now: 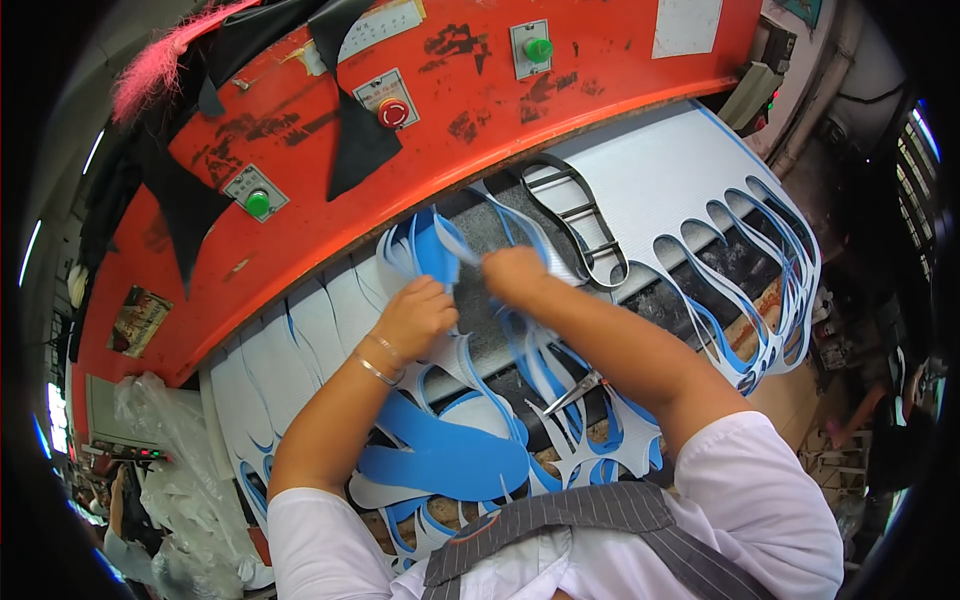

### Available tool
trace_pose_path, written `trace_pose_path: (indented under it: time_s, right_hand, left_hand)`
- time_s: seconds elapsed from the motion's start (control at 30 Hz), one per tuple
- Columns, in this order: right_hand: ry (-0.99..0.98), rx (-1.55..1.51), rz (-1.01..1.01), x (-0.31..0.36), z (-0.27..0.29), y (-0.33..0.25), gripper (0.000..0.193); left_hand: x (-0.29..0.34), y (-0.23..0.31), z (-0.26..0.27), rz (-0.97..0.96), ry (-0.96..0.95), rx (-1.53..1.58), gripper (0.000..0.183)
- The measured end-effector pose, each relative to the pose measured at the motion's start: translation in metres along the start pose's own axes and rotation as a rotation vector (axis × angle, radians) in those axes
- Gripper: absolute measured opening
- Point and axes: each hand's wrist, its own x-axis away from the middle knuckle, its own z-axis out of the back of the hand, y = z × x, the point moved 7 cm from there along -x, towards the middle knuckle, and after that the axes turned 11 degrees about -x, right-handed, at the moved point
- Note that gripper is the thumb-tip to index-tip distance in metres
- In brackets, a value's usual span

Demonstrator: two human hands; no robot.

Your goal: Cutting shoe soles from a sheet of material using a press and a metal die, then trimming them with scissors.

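My left hand (415, 315), with bracelets on its wrist, is closed at the lower end of blue-and-white foam insoles (432, 248) that stand fanned out. Just right of it, my right hand (516, 275) is closed on a blue-and-white foam strip (457, 240); its fingertips are slightly blurred. Beyond the right hand, a black sole-shaped cutting die (572, 212) lies on the white sheet. Cut blue insoles (445, 458) lie in a loose pile close to my body. Metal scissors (575, 393) rest among foam scraps below my right forearm.
A red machine beam (480, 80) spans the far side, with green buttons (538, 50) and a red button (392, 112). Cut-out foam sheet webbing (770, 330) hangs over the right edge. Black fabric scraps (360, 150) drape from the beam. Clear plastic bags (190, 490) sit at left.
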Motion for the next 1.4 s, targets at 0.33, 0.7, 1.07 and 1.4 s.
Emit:
trace_pose_path:
  time_s: [0.33,0.7,1.07,1.4]
  right_hand:
    - [0.69,-0.068,0.39,0.016,0.071,-0.051,0.028]
    - [0.064,-0.476,-0.301,-0.089,-0.007,-0.012,0.051]
    - [-0.16,-1.433,-0.532,-0.141,-0.05,0.0,0.035]
    - [-0.492,-2.065,-0.063,-0.135,-0.061,-0.001,0.034]
  left_hand:
    - [0.021,-0.009,0.016,0.03,0.096,0.013,0.01]
    - [0.018,-0.008,0.02,0.39,0.14,0.048,0.017]
    - [0.092,0.034,0.183,0.796,0.317,0.171,0.023]
    - [0.047,-0.072,0.031,1.162,0.203,1.268,0.043]
